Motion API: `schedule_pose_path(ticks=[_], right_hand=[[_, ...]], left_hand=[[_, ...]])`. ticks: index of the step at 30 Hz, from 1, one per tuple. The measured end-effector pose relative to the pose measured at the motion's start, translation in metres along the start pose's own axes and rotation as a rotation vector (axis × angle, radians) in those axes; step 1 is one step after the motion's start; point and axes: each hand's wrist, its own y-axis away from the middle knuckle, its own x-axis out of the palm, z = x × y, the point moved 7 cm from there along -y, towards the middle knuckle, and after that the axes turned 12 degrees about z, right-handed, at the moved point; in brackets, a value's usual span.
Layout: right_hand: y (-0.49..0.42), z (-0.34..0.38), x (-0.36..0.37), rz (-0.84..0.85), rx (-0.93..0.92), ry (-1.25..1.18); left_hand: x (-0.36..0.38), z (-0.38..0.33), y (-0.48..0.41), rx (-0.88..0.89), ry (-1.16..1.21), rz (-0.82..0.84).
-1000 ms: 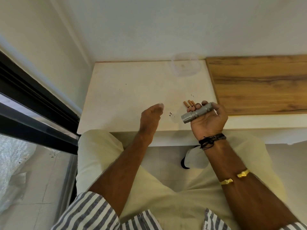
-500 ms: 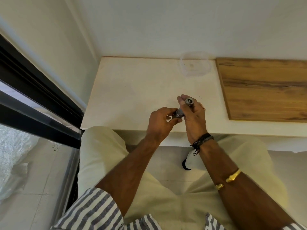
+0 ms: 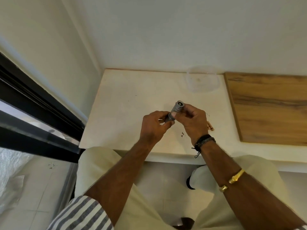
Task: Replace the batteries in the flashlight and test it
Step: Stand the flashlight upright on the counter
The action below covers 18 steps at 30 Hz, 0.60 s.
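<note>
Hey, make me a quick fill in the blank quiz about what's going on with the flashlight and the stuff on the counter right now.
1. The silver flashlight is held by ____ hands at once.
2. The left hand grips the flashlight's ____ end, the one nearer the person.
3. The batteries lie on the white counter, partly hidden behind the ____ hand.
4. The clear plastic container sits beside the ____ board.

Missing words: both; lower; right; wooden

One flashlight (image 3: 176, 112), silver. Two hands (image 3: 154, 127), both on it. Copper-coloured batteries (image 3: 210, 127) on the surface (image 3: 126, 103): count unclear, mostly hidden. One clear plastic container (image 3: 202, 78). One wooden board (image 3: 269, 107). Two wrist bracelets (image 3: 203, 141).
</note>
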Motion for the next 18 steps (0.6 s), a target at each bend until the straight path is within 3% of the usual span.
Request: schedule_pose_path(ticks=[8, 18], right_hand=[[-0.075, 0.028, 0.014, -0.040, -0.095, 0.181], [-0.176, 0.042, 0.035, 0.032, -0.147, 0.352]], left_hand=[[-0.035, 0.005, -0.075, 0.029, -0.024, -0.046], [-0.060, 0.030, -0.161, 0.039, -0.013, -0.152]])
